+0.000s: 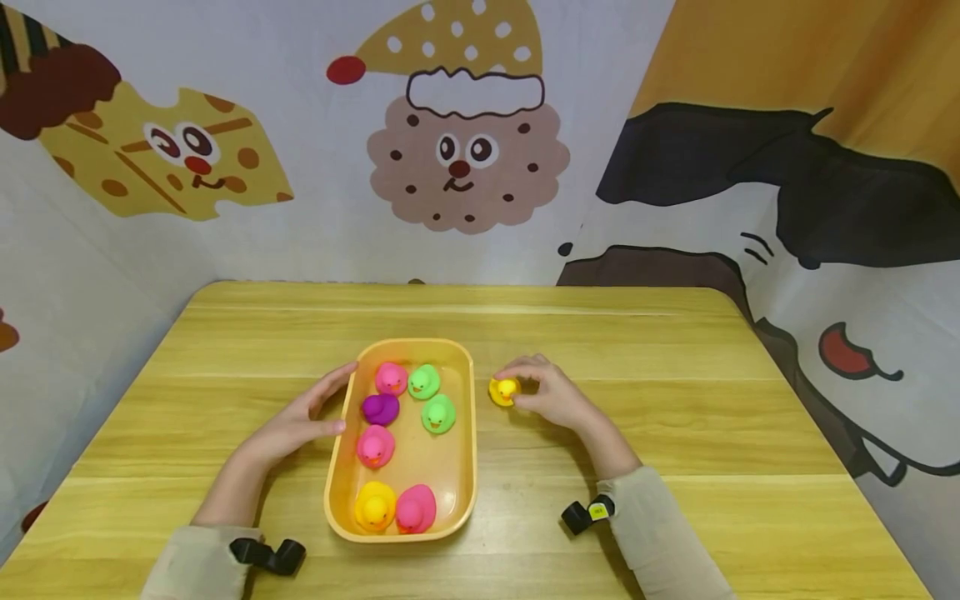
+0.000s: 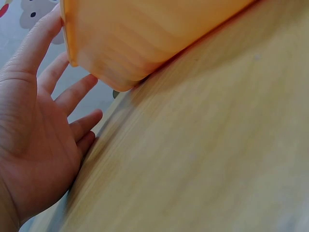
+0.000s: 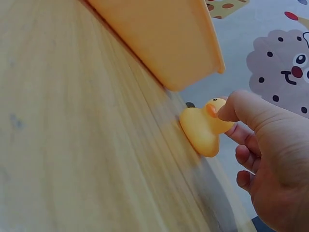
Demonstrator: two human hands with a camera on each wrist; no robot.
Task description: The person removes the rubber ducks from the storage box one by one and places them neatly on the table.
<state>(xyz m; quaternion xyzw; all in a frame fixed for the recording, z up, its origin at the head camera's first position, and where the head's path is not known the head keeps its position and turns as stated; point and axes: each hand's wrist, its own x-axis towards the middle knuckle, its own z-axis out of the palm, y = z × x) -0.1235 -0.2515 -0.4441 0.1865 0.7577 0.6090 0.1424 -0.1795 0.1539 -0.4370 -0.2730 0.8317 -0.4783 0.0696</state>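
Note:
A yellow rubber duck [image 1: 505,391] is pinched between the thumb and fingers of my right hand [image 1: 551,393], just right of the orange plastic tray [image 1: 474,467]. In the right wrist view the duck [image 3: 205,130] is at the table surface. Along the tray's left side my left hand [image 1: 300,417] rests with spread fingers, thumb and fingertips at the rim. Inside the tray sit three pink ducks, one of them a pink duck [image 1: 376,447] on the left, with two green ducks, including a green duck [image 1: 438,414], a purple duck [image 1: 381,409] and another yellow duck [image 1: 375,506].
The tray stands on a wood-grain table [image 1: 615,342] with rounded back corners. Behind it hangs a cloth backdrop [image 1: 300,250] printed with cartoon figures. Each wrist carries a black strapped device, such as the right device [image 1: 588,513].

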